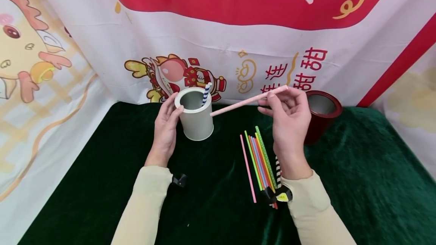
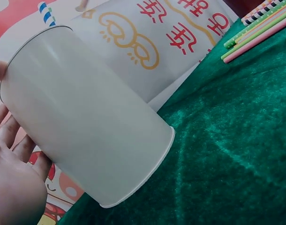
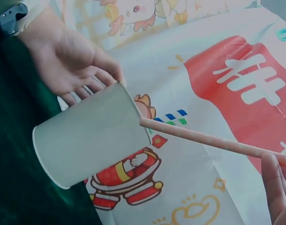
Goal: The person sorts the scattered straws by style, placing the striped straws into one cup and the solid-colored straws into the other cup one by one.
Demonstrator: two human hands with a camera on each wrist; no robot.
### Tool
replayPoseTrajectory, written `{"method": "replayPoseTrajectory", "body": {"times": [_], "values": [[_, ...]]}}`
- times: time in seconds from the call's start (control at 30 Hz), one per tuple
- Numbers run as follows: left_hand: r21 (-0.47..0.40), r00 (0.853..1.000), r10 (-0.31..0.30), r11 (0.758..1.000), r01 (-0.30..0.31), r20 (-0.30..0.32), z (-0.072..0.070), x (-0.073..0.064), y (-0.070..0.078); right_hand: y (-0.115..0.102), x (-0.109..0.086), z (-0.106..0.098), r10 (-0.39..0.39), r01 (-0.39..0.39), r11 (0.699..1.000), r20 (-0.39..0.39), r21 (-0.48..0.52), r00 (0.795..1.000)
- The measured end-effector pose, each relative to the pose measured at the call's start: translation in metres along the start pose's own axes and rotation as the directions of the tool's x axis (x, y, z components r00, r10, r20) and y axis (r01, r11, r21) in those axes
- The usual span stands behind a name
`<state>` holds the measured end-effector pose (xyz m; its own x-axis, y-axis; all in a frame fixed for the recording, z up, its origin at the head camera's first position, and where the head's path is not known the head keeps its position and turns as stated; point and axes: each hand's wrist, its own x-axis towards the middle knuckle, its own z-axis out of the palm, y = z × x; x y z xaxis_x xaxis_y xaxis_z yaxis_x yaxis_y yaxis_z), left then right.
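My left hand (image 1: 164,131) grips a pale grey can (image 1: 198,125) from its left side, thumb at the rim and fingers along the wall. The can stands upright with its top uncovered. Inside it leans a blue-and-white striped straw (image 1: 206,95), its upper end above the rim. Between thumb and fingers, my right hand (image 1: 293,124) pinches a pale pink straw (image 1: 242,103) near one end. That straw slants down to the left, its free end overlapping the can's right side in the head view. From the right wrist, the pink straw (image 3: 204,138) ends close by the can's rim.
Several coloured straws (image 1: 257,158) lie in a row on the dark green cloth (image 1: 211,199), partly under my right wrist. A single pink straw (image 1: 248,169) lies just left of them. Behind my right hand stands a dark red can (image 1: 323,105). A printed backdrop (image 1: 218,40) rises at the back.
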<state>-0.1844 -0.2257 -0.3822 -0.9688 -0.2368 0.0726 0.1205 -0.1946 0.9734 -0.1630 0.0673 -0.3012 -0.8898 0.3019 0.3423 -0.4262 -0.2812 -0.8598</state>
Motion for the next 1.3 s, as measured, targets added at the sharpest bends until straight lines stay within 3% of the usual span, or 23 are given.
{"method": "replayPoseTrajectory", "body": {"times": [0.2,0.93,1.3], "values": [[0.003,1.000,0.019,1.000,-0.020,0.023,-0.001,0.001,-0.001,0.000,0.006,0.011,0.044,-0.043,0.997,-0.017,0.057,0.999],[0.047,0.999,0.024,0.999,-0.026,0.039,-0.003,-0.001,0.000,0.022,0.014,0.052,0.067,-0.062,0.997,0.145,-0.035,0.987],[0.054,0.999,0.035,0.998,-0.037,0.027,-0.001,0.000,-0.001,0.041,0.014,0.064,0.112,-0.101,0.992,0.158,-0.074,0.981]]}}
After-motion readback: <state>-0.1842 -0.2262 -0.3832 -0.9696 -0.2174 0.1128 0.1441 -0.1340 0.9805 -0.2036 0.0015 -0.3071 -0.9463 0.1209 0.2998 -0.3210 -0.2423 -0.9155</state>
